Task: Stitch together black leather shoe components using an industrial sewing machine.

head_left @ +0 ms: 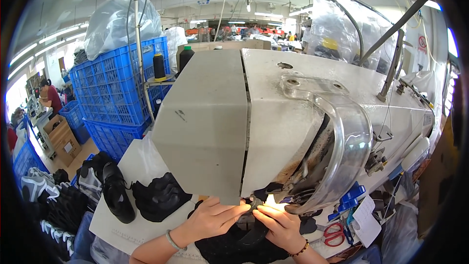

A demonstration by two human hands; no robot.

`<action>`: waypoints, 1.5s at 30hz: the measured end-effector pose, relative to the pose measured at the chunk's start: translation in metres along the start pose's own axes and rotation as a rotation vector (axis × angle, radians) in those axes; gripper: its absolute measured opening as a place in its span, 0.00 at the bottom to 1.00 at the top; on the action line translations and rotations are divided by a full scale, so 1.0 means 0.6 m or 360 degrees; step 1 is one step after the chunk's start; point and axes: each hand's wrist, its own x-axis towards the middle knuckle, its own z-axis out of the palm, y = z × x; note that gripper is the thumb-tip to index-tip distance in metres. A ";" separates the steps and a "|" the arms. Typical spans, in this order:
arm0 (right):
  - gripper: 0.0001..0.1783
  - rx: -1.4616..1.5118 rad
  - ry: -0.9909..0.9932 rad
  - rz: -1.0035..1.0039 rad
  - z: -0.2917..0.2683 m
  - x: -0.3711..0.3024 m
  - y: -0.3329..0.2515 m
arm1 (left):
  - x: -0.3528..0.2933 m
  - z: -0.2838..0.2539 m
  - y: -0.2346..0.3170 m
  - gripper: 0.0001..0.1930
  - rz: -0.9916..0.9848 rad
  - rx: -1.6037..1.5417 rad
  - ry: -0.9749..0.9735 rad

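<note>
Just below the head of a large cream sewing machine [205,112], both hands are at a dark piece of shoe upper [239,239] in the lamp light. My left hand [215,217] has its fingers closed on the piece's edge from the left. From the other side, my right hand [279,224] pinches the same edge, its fingertips near the left ones. The black material spreads below and between my wrists. The machine head hides the needle. Left of my hands lie a stack of black shoe pieces [160,198] and a black shoe [117,193].
A clear plastic guard [349,137] curves down close to my right hand. Red-handled scissors [334,234], a blue tool [349,200] and a paper sheet [366,221] lie right. Blue crates [117,78] stand left, above bundled uppers [53,208]. A person [51,97] sits far left.
</note>
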 end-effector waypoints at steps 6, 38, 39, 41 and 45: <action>0.27 0.0113 -0.0093 0.0123 -0.012 0.006 0.007 | -0.006 0.011 -0.002 0.16 0.0067 0.0164 0.0017; 0.17 0.0369 -0.0261 0.0358 -0.001 0.002 0.017 | 0.005 0.041 0.018 0.11 0.0114 0.0529 0.0159; 0.17 0.0331 -0.0228 0.0321 0.001 -0.002 0.018 | 0.005 0.042 0.019 0.11 0.0103 0.0516 0.0175; 0.17 0.0289 -0.0189 0.0284 0.005 -0.009 0.021 | 0.005 0.044 0.019 0.11 0.0099 0.0503 0.0191; 0.14 -0.0100 -0.0231 0.0098 0.010 -0.021 0.021 | 0.004 0.039 0.022 0.11 0.0115 0.0562 0.0159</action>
